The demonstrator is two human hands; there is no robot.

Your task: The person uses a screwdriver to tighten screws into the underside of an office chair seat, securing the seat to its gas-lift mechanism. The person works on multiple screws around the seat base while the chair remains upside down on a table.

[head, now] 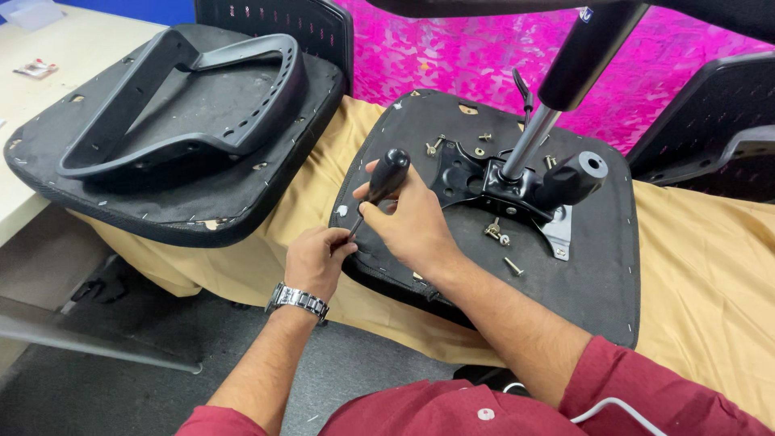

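Note:
My right hand grips the black handle of a screwdriver, its shaft angled down to the left edge of an upturned black chair seat. My left hand, with a metal wristwatch, pinches the screwdriver's tip near that edge. A black metal tilt mechanism with a gas-lift column is on the seat's underside. Loose bolts lie on the seat beside it.
A second upturned seat carrying a black armrest frame lies at the left, partly on a beige table. A tan cloth covers the work surface. Black chair parts stand at the right, against pink fabric.

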